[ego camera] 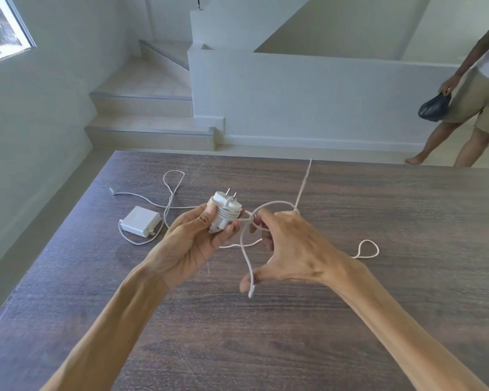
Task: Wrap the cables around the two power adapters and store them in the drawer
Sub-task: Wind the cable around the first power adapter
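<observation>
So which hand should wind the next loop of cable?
The right hand: it already holds the loose cable, while the left hand grips the partly wrapped adapter.

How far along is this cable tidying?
Partly done: a few turns of cable already circle the adapter gripped in the left hand. The right hand is guiding more cable on. The second adapter lies unwrapped on the table. No drawer is visible.

I see a white adapter (225,214) with white cable (271,204) coiled on it, a second white adapter (139,221) on the dark brown wood-grain table (266,348), beige stair steps (141,104), and a dark bag (432,108).
</observation>
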